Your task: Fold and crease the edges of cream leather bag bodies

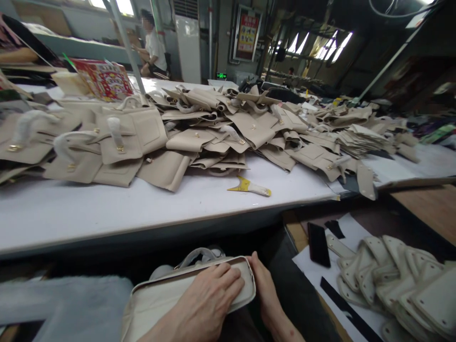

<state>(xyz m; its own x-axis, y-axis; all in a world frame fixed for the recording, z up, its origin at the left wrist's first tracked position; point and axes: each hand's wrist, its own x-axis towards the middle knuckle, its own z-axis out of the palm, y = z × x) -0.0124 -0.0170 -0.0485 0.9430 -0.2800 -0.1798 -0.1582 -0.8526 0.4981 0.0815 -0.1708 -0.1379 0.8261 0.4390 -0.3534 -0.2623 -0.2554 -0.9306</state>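
Note:
A beige handbag lies tilted on my lap at the bottom centre, its handle in clear wrap on the far side. My left hand presses on the bag's pale panel, fingers together and bent near the right end. At that end, my right hand cups the rounded edge from outside, its fingertips at the rim. Part of its fingers is hidden behind the bag. Beyond my hands, a yellow and white tool with a forked end lies on the white table.
Beige bag pieces are heaped along the white table. To my right, paper holds a black phone, a dark strip and stacked beige flaps. A metal pole rises at left. A seated person is behind.

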